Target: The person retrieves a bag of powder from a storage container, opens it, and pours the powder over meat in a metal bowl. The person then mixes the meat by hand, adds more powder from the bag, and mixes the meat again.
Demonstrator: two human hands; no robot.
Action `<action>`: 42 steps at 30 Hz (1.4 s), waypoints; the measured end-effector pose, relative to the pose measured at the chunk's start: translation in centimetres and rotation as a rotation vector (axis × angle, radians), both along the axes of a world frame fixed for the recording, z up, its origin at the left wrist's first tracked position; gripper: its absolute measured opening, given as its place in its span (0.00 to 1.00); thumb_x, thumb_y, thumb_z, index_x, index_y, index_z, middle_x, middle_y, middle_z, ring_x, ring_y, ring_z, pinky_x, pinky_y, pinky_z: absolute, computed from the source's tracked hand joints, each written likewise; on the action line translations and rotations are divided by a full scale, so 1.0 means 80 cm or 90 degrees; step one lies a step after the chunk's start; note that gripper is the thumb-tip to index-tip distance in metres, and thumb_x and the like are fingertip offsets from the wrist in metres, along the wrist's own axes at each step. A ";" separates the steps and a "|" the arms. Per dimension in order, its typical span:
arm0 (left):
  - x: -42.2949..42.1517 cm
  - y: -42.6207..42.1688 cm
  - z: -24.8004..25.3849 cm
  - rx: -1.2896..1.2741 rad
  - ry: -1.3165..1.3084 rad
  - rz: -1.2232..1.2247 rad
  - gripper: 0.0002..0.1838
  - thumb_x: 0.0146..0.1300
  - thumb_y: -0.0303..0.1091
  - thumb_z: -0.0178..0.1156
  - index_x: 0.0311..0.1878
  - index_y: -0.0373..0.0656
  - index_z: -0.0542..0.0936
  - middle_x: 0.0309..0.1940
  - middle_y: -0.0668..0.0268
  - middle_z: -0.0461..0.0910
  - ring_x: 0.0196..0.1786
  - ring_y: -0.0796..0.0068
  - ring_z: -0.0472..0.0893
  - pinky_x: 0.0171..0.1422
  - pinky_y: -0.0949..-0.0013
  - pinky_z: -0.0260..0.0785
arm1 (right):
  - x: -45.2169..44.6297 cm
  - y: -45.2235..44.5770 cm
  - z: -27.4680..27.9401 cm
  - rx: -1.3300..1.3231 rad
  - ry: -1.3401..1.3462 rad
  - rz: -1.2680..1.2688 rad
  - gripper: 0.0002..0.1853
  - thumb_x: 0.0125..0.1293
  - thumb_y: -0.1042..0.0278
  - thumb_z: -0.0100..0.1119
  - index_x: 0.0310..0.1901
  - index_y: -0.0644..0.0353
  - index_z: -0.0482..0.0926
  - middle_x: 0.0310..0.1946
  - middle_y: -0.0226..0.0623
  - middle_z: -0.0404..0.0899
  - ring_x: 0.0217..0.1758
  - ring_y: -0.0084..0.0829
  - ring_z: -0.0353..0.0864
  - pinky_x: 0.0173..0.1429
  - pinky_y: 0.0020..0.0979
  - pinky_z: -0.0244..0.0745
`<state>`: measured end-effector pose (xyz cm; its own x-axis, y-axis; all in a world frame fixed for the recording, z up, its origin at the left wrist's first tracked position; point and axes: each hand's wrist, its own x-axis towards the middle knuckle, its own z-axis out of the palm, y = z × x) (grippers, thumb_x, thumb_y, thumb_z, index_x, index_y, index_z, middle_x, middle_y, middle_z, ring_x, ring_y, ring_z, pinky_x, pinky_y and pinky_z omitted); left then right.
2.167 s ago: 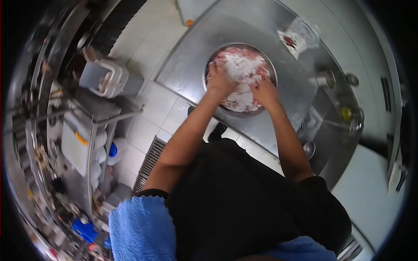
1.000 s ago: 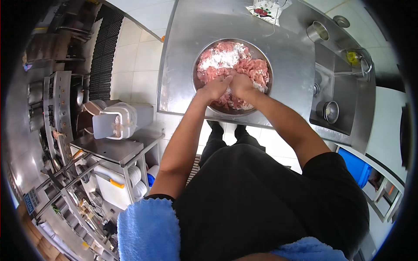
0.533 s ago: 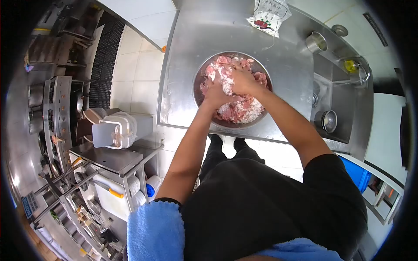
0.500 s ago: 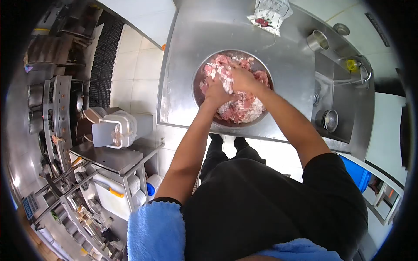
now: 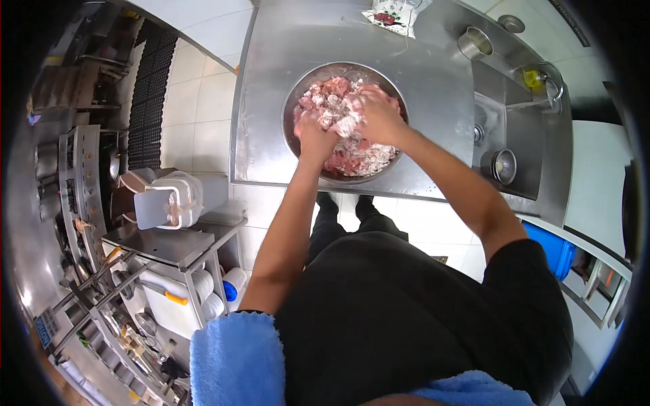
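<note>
From afar I observe left hand [image 5: 316,139] and right hand [image 5: 378,116] within pink, white-powdered raw meat [image 5: 344,162], round silver metal bowl [image 5: 290,108]; whether spread or pinching, I cannot tell.

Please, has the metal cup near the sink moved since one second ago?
No. The metal cup sits by the same corner of the sink as before, with no visible shift either way.

The one word that can be made out is NOTICE, in tilted capitals on the blue part of a sign [image 5: 45,329]; the lines beside it are too small. The bag [image 5: 397,16] at the far edge of the surface [image 5: 440,88] bears dark and red print, illegible here. Marks on the dark strip [image 5: 570,22] beyond the surface's far right corner are unreadable.
</note>
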<state>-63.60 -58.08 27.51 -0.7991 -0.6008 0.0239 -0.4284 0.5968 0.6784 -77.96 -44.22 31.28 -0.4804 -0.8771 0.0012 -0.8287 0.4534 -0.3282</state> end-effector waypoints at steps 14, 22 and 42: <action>-0.039 -0.002 -0.062 0.819 0.070 0.258 0.46 0.52 0.52 0.82 0.64 0.28 0.74 0.56 0.53 0.81 0.52 0.64 0.83 0.48 0.59 0.81 | -0.044 -0.039 -0.131 0.081 -0.677 -0.231 0.25 0.58 0.63 0.64 0.52 0.76 0.82 0.44 0.55 0.86 0.42 0.40 0.85 0.41 0.43 0.80; -0.017 0.009 0.002 0.666 0.076 0.301 0.34 0.69 0.63 0.62 0.53 0.36 0.80 0.26 0.66 0.78 0.18 0.77 0.73 0.21 0.70 0.67 | -0.001 -0.045 0.041 0.209 -0.434 -0.205 0.22 0.62 0.56 0.61 0.49 0.67 0.86 0.38 0.57 0.87 0.41 0.50 0.90 0.50 0.49 0.83; -0.005 0.063 -0.059 0.745 0.106 0.198 0.40 0.73 0.59 0.61 0.67 0.26 0.72 0.53 0.51 0.83 0.54 0.61 0.83 0.59 0.60 0.76 | 0.040 0.001 -0.089 -0.302 -0.835 -0.285 0.26 0.63 0.70 0.67 0.63 0.69 0.77 0.57 0.46 0.83 0.57 0.37 0.83 0.60 0.37 0.78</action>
